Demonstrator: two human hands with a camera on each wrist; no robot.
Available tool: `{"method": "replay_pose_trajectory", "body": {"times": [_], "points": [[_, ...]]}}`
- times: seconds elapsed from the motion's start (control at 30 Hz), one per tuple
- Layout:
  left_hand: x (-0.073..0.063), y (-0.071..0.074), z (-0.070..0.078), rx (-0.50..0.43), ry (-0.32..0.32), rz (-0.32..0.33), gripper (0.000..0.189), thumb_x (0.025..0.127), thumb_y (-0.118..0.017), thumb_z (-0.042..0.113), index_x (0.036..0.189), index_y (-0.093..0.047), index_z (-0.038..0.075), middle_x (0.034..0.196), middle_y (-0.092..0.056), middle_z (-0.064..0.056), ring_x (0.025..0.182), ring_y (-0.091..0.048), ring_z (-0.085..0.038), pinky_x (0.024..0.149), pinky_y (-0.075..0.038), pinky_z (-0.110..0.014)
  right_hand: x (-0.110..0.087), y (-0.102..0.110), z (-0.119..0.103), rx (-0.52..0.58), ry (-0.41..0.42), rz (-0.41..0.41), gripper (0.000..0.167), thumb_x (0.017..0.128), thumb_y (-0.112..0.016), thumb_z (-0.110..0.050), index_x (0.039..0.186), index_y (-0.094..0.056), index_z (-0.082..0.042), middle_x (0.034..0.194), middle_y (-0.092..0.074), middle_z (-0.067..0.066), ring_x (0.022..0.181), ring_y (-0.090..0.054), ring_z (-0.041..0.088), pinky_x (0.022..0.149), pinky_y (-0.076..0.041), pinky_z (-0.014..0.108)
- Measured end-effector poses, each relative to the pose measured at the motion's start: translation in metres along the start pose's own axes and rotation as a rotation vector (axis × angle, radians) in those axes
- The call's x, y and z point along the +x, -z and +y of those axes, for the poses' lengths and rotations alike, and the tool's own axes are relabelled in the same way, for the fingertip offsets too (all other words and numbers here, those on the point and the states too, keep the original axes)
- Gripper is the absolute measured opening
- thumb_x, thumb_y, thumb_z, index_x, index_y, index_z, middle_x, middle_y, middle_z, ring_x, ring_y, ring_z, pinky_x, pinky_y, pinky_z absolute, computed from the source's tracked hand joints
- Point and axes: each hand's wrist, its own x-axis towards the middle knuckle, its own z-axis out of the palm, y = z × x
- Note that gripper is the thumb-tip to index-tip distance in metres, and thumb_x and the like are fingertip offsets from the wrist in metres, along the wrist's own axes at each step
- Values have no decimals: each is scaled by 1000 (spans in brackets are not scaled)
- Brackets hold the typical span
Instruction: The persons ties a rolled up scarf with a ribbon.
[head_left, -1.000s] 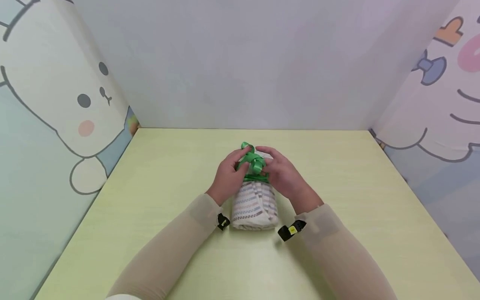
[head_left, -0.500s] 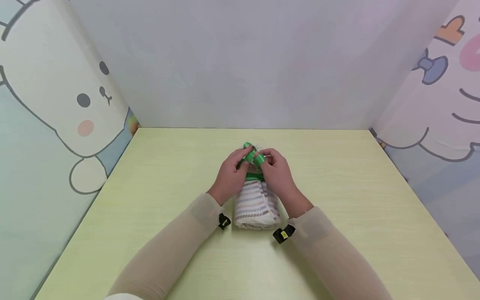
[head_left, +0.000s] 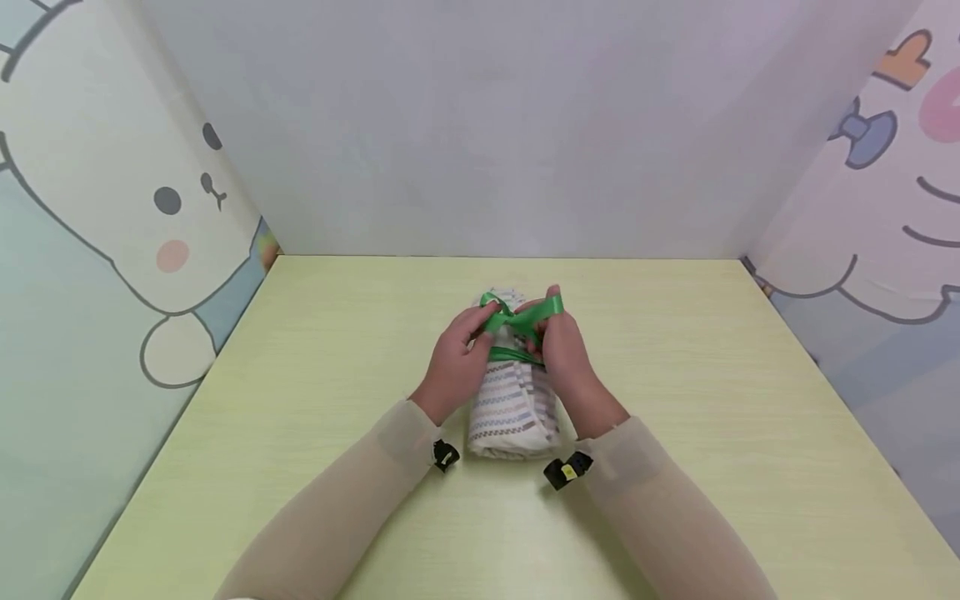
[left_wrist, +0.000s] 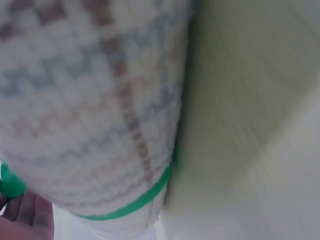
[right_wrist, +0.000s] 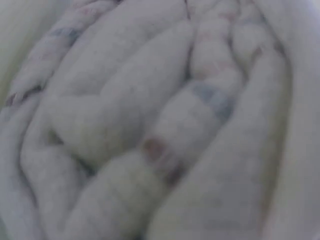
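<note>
A rolled towel, white with striped bands, lies lengthwise on the table. Green ribbon is wound around its far half, with a loop and loose lengths above the band. On the left, my left hand pinches the ribbon between thumb and fingers. My right hand holds another stretch, which passes over the raised thumb while the fingers curl beneath. In the left wrist view the ribbon band circles the towel, and fingers show at the lower left. The towel's coiled end fills the right wrist view.
The pale yellow-green table reaches a plain grey wall at the back. Side panels with cartoon animals stand to the left and right. A small black camera sits on the right wrist.
My right hand first closed in on the ribbon near the left hand, then drew a length out to the right with its thumb raised. The left hand and towel stayed nearly in place.
</note>
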Motion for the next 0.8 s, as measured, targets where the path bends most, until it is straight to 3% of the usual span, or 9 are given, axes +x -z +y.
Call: {"method": "replay_pose_trajectory", "body": {"times": [0.13,0.3,0.47,0.6,0.7,0.8], "points": [[-4,4,0,117,15,-9,45,106,-48,8,150,-54,9,147,-54,-3,136,-50,-16,112,-42,-39,-1,3,1,121,-30,-35,80,106,-14,-65,113,-62,-1,67,-56,2,58,-49,16,57,-43,27],[-7,12,4,431,11,-44,40,101,-52,1,139,-65,7,133,-65,-6,124,-60,-19,104,-50,-38,-6,10,5,201,-47,-29,84,105,-11,-68,112,-61,0,75,-68,2,65,-61,17,66,-52,30],[-6,19,6,693,41,-120,30,102,-60,9,130,-71,9,124,-70,-6,116,-66,-22,98,-54,-40,-12,21,11,293,1,-58,89,100,-12,-74,111,-64,-3,82,-69,2,73,-67,16,75,-55,32],[-6,27,5,812,78,-170,23,102,-63,11,121,-75,12,114,-72,-2,104,-68,-19,90,-56,-38,-16,32,14,337,18,-116,92,99,-14,-76,116,-61,2,87,-69,8,83,-70,22,85,-57,36],[-6,33,1,878,76,-198,15,101,-64,10,109,-76,13,102,-72,0,89,-66,-17,80,-56,-36,-18,38,16,356,-14,-119,80,106,-20,-65,120,-57,5,91,-71,11,89,-71,25,90,-58,38],[-5,38,-4,897,60,-214,10,100,-66,12,99,-75,14,91,-69,2,77,-60,-16,71,-53,-34,-19,45,20,349,-60,-58,62,112,-26,-50,119,-56,3,90,-72,8,86,-71,23,88,-58,35]]}}
